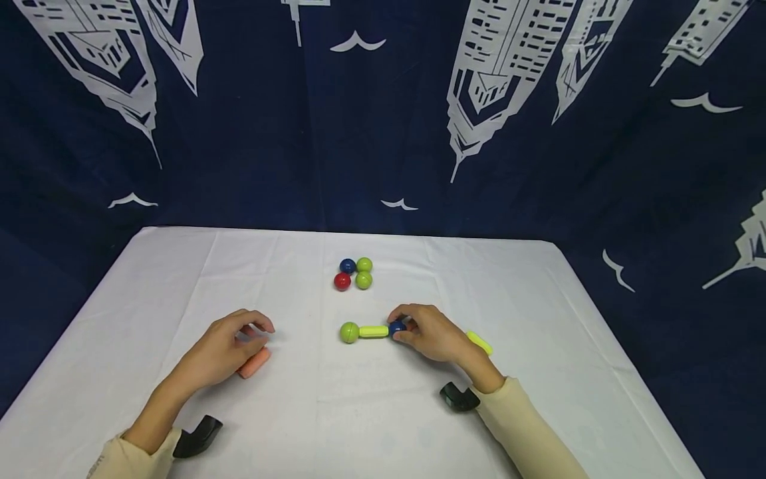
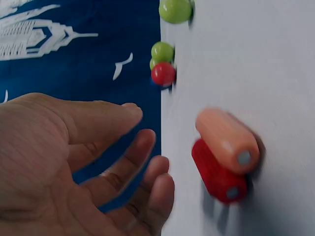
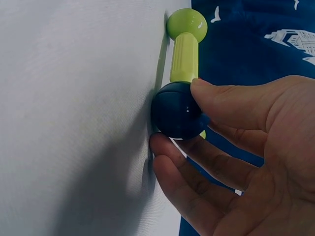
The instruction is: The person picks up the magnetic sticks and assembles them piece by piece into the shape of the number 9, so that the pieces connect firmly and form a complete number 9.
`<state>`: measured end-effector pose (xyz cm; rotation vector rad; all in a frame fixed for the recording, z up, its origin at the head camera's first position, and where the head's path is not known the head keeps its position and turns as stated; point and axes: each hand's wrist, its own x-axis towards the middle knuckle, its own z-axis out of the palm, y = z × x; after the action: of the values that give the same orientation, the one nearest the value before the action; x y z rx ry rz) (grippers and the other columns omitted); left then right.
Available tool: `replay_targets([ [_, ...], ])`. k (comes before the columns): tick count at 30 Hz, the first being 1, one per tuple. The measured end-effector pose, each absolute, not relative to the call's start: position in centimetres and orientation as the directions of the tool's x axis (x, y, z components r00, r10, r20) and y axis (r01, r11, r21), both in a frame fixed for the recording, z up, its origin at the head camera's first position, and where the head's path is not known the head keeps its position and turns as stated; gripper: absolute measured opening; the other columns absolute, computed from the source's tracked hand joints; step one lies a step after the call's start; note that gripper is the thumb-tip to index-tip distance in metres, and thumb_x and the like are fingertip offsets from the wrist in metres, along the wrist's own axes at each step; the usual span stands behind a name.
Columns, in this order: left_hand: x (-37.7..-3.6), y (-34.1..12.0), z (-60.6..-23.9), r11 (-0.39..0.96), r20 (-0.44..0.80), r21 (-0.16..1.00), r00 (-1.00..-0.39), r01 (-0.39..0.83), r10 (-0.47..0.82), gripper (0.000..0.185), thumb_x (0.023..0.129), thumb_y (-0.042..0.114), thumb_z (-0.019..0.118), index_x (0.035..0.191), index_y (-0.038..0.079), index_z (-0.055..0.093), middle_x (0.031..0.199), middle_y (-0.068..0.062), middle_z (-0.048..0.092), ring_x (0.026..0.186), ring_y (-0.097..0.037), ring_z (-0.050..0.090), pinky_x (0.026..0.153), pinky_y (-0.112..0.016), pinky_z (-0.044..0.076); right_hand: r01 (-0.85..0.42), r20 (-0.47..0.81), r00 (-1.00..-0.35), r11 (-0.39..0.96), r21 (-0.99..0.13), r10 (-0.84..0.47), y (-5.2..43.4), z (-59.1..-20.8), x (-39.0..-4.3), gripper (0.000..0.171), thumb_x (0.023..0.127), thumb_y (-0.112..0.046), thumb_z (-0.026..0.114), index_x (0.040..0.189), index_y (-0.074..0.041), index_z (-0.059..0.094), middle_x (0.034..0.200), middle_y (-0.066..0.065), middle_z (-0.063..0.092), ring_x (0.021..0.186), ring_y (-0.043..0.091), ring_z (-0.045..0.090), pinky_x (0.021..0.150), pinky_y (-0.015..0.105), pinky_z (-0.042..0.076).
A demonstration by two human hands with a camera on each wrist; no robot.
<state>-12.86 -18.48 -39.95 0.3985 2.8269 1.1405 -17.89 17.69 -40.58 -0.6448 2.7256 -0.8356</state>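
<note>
Hand (image 3: 246,162) pinching dark, perhaps navy ball (image 3: 178,110)

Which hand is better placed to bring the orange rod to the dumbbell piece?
Left. The left hand hovers open right beside the orange rod. The right hand is occupied: its grip pinches the blue ball on the green rod.

A white-clothed table (image 1: 179,279) carries four balls (image 1: 354,273) clustered toward twelve o'clock, a green ball-and-rod piece (image 1: 365,331) at centre, orange rod (image 1: 255,363) at nine o'clock, yellow rod (image 1: 480,342) at three.
</note>
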Motion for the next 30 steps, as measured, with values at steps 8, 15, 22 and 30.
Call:
replay_targets([
  [8,-12.8,-20.9,-40.6,0.687,-0.047,0.712,-0.966,0.146,0.254,0.016,0.087,0.005,0.061,0.100,0.014,0.063,0.096,-0.003,0.062,0.084,-0.015,0.053,0.069,-0.024,0.042,-0.340,-0.082,-0.881,0.743,-0.577,-0.466,17.7,-40.7,-18.0,0.022,0.086,-0.018,0.068,0.108,-0.018,0.065,0.093,-0.007,0.061,0.079,0.011,0.052,0.072,0.026,0.044],
  [15,-13.2,-22.0,-41.0,0.610,-0.129,0.789,-0.950,0.075,0.285,0.022,0.085,0.001,0.058,0.104,0.011,0.064,0.100,-0.009,0.058,0.083,-0.018,0.050,0.067,-0.023,0.043,-0.357,-0.074,-0.874,0.738,-0.572,-0.481,17.7,-40.8,-18.1,0.022,0.087,-0.018,0.067,0.109,-0.017,0.064,0.093,-0.006,0.061,0.079,0.011,0.052,0.072,0.027,0.045],
  [22,-13.4,-22.1,-41.4,0.599,-0.163,0.798,-0.935,0.064,0.316,0.024,0.085,0.001,0.057,0.102,0.015,0.065,0.099,-0.009,0.057,0.077,-0.016,0.050,0.066,-0.023,0.043,-0.368,-0.064,-0.868,0.726,-0.582,-0.492,17.7,-40.8,-18.1,0.022,0.087,-0.019,0.066,0.109,-0.016,0.064,0.091,-0.007,0.060,0.079,0.012,0.052,0.073,0.028,0.045],
  [30,-13.3,-21.8,-41.6,0.635,-0.171,0.770,-0.937,0.067,0.305,0.021,0.086,0.005,0.060,0.102,0.018,0.065,0.103,-0.007,0.058,0.081,-0.017,0.050,0.068,-0.024,0.042,-0.365,-0.069,-0.866,0.719,-0.591,-0.496,17.8,-40.7,-17.9,0.022,0.087,-0.017,0.066,0.109,-0.015,0.064,0.093,-0.004,0.061,0.080,0.013,0.051,0.074,0.031,0.046],
])
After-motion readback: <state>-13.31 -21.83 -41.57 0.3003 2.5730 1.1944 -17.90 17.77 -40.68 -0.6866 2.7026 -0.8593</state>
